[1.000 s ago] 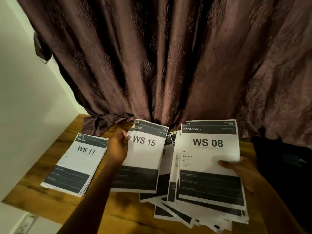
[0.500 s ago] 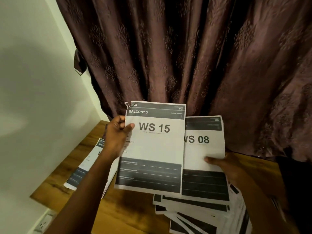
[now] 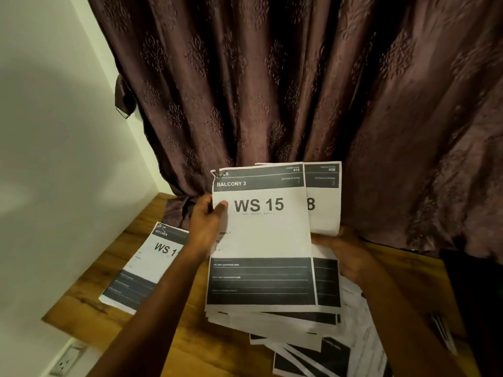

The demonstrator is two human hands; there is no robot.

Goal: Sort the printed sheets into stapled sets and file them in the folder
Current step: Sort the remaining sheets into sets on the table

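One sheet (image 3: 261, 235) headed "BALCONY 3", "WS 15" and "#15", with "1 of 1" lower down, stands upright over the counter (image 3: 152, 303), pinched at its upper left edge by the left hand (image 3: 202, 227), thumb on the printed face. A staple or clip marks its top left corner. Just behind it, a second sheet (image 3: 324, 202) shows only "#08" and an "8"; half a second ago its full "WS 08" was readable, so the front sheet has slid across it. The right hand (image 3: 343, 254) grips this back sheet and the thick stack (image 3: 272, 314) below it from the right. Loose pages (image 3: 313, 352) fan out underneath. To the left lies a flat pile (image 3: 144, 265) labelled "KITCHEN", "WS 1", partly hidden by the forearm. The counter is knotty brown wood; an embossed brown curtain (image 3: 272, 91) hangs behind.
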